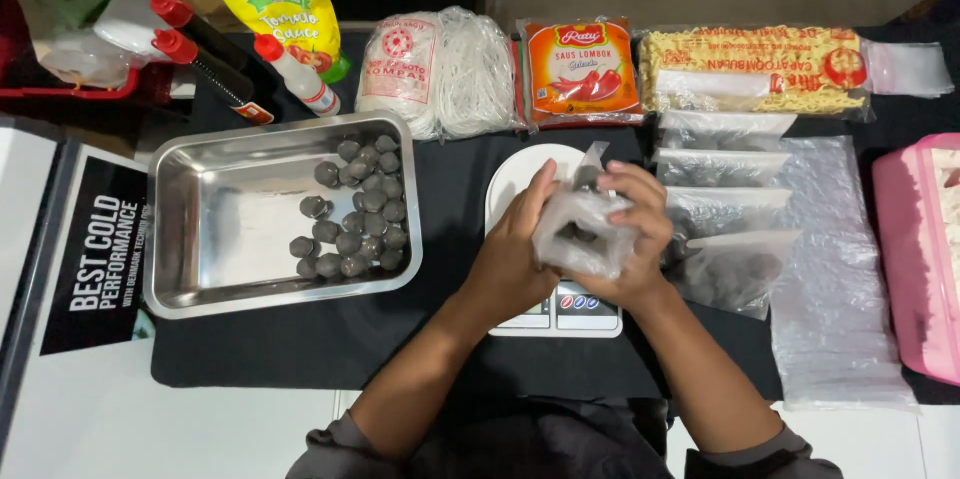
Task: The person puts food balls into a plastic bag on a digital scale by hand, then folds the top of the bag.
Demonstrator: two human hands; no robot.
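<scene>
My left hand and my right hand both grip a small clear plastic bag with a few dark grey balls inside, held just above a white kitchen scale. To the left stands a steel tray with several dark grey balls heaped along its right side. Right of my hands lie several filled clear bags stacked in a column.
A black mat covers the table. At the back lie white noodles, an orange sauce pack, yellow noodles, a yellow sauce pouch and red-capped bottles. Empty plastic bags and a pink container are at the right.
</scene>
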